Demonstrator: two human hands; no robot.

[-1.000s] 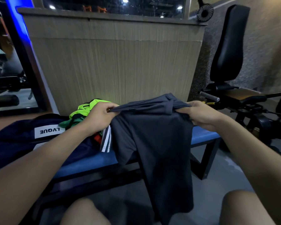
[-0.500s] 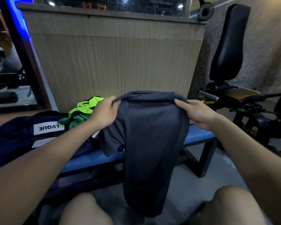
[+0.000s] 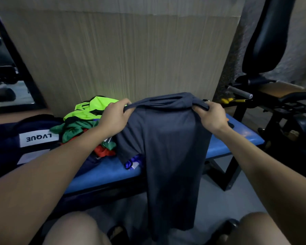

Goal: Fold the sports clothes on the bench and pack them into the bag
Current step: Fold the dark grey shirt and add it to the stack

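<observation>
A: Counting from the left, what is there?
B: One dark bag [image 3: 5,138] with a white label, then one pile of clothes [image 3: 85,124]: neon yellow, green, red.
A: And the hands?
B: Two. The left hand [image 3: 113,119] and right hand [image 3: 210,117] each pinch a top corner of one grey shirt [image 3: 171,152], which hangs over the front edge of the blue bench [image 3: 237,138].

I see the grey shirt [image 3: 171,147] as thin matt cloth w/ soft folds; bench pad [image 3: 102,175] looks smooth blue vinyl, slight sheen; neon-green top [image 3: 95,107] shiny synthetic; back panel [image 3: 122,55] matt wood-grain.
</observation>
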